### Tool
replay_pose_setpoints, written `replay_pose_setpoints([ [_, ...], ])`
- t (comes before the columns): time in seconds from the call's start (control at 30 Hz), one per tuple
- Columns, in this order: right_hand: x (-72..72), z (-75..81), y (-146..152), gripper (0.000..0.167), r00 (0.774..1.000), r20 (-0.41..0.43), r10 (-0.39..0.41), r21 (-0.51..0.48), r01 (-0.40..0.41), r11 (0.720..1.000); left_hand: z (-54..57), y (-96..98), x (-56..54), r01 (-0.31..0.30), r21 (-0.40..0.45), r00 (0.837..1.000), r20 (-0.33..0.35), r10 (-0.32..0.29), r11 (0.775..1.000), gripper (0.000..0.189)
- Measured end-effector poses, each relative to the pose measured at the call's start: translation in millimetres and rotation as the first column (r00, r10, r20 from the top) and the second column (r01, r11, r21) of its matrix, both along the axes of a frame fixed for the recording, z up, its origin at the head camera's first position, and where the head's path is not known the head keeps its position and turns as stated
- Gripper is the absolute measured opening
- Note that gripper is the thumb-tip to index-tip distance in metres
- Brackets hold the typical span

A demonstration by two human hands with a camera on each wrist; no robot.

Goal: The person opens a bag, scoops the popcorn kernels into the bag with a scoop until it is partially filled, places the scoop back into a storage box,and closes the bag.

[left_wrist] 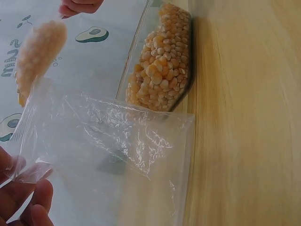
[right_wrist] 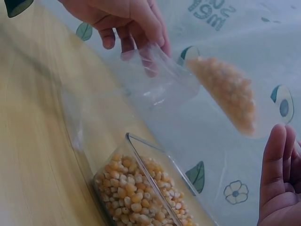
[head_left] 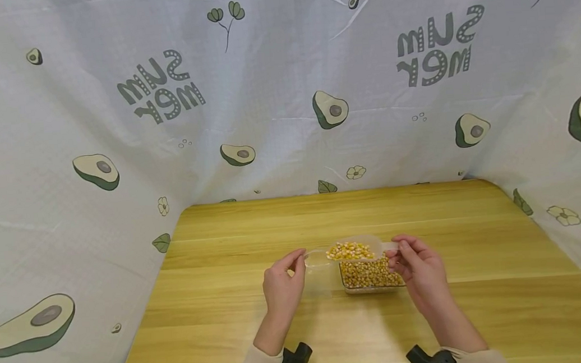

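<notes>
My left hand (head_left: 283, 283) pinches the top edge of a clear plastic bag (left_wrist: 108, 150), which hangs with its mouth spread. The handle of a translucent scoop (head_left: 363, 245) is held between the thumb and fingers of my right hand (head_left: 420, 268). Yellow corn kernels (head_left: 348, 251) are heaped in the scoop, whose front lip is right at the bag's mouth. Under the scoop, a clear rectangular container (right_wrist: 128, 146) of corn kernels stands on the table, partly covered by the scoop and right hand in the head view. No kernels show in the bag.
The wooden table (head_left: 233, 230) stretches around the container. A white cloth (head_left: 274, 92) printed with avocados and leaves hangs behind it and along both sides. Black wrist cameras (head_left: 297, 356) are strapped on both wrists.
</notes>
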State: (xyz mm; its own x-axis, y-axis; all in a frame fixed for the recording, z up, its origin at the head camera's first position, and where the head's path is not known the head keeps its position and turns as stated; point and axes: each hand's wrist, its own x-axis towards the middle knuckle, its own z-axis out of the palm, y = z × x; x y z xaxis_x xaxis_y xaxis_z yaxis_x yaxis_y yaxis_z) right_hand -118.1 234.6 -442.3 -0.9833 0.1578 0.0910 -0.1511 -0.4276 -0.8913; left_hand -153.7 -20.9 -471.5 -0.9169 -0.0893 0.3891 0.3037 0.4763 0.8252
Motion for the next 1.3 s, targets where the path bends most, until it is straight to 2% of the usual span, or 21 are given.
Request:
replay_pose_setpoints([
  [0.37, -5.2, -1.4, -12.3, 0.017, 0.999, 0.024, -0.025, 0.086, 0.023, 0.996, 0.5, 3.5, -0.5, -0.002, -0.008, 1.000, -0.006, 0.002, 1.000, 0.018],
  [0.57, -6.9, -0.4, -16.1, 0.020, 0.999, 0.009, -0.035, 0.115, 0.034, 0.993, 2.5, 5.0, 0.5, 0.011, -0.016, 1.000, -0.009, -0.011, 1.000, 0.018],
  [1.3, -12.2, 6.3, -25.4, 0.024, 0.998, -0.015, -0.059, 0.210, 0.060, 0.976, 6.0, 7.4, 1.7, -0.004, -0.065, 1.000, 0.004, 0.004, 0.998, 0.015],
])
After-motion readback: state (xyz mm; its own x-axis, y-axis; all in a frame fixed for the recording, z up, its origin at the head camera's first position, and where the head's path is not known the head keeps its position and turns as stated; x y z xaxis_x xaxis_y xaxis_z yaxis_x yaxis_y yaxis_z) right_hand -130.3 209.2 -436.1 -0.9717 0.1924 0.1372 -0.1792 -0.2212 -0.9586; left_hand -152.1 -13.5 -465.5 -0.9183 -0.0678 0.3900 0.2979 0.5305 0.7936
